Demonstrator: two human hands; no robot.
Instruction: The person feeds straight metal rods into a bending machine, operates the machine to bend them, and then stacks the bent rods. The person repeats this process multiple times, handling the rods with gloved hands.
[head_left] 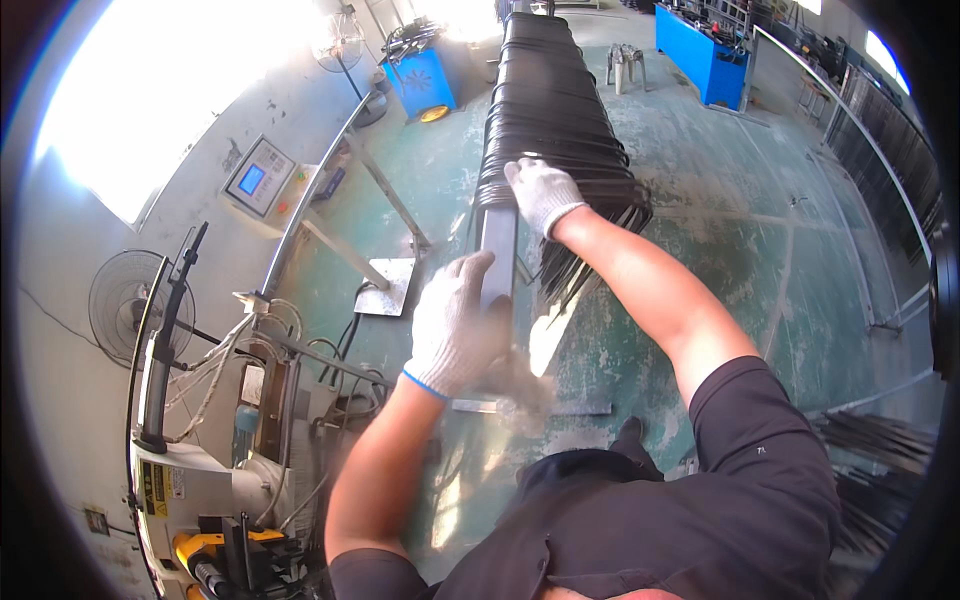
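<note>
My left hand (455, 325), in a white knit glove with a blue cuff edge, is at the near end of a long grey metal beam (499, 245). Motion smears its fingers, and a blurred tan, fluffy-looking thing (522, 392) shows just below it. Farther along, my right hand (543, 195), gloved too, curls its fingers onto black, glossy strips (555, 120). Many such strips hang looped over the beam in a tight row, their lower parts drooping to the right. Whether the right fingers grip one strip or several is hidden.
At left stand a control panel (262, 178) on a metal rail, a fan (135, 305) and a machine with hoses (215, 485). Blue workbenches (700, 52) and a stool (626, 68) are farther off. More dark strips (880, 450) lie at the right.
</note>
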